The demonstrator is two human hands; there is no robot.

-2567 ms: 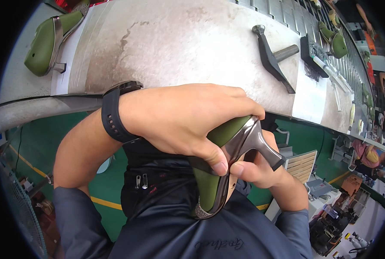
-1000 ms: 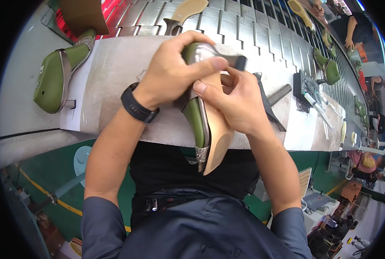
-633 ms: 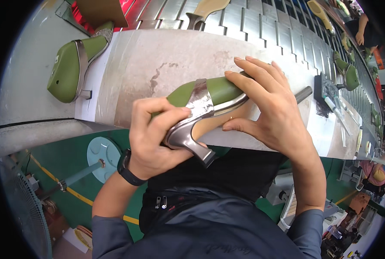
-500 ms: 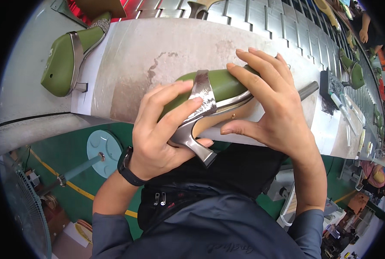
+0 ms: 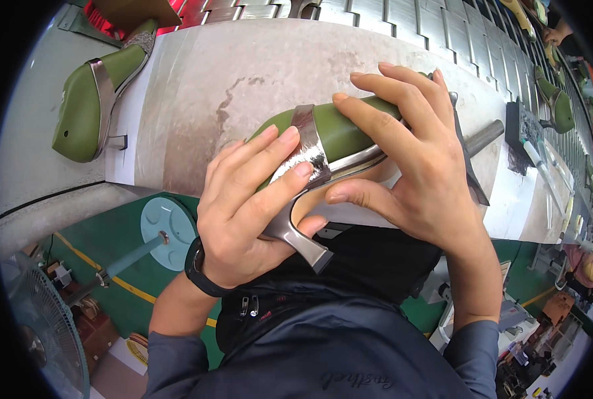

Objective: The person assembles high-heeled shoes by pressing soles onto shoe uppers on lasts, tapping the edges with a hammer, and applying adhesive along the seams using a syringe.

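Note:
A high-heeled sandal (image 5: 318, 156) with a shiny metallic strap sits on a green shoe last (image 5: 343, 130), tilted above the bench, its metallic heel pointing down toward me. My left hand (image 5: 240, 206) is closed round the heel end, fingers over the last and strap, thumb under by the heel. Over the other end of the last curves my right hand (image 5: 426, 166), its fingers spread on top and its thumb at the tan sole. That end is mostly hidden by the right hand. A dark thin piece (image 5: 471, 159) and a grey rod (image 5: 486, 137) show just beyond the right hand.
Another sandal on a green last (image 5: 83, 110) lies at the left. A stained pale bench sheet (image 5: 190, 86) lies under my hands, a slatted metal conveyor (image 5: 376, 20) behind it. At right is a black block (image 5: 523, 126) beside pen-like tools. A round blue stool (image 5: 167, 229) and fan (image 5: 50, 332) stand lower left.
My left fingers have shifted along the strap, closer together. The right hand has moved slightly to the left over the last, and the dark thin piece now shows beyond it.

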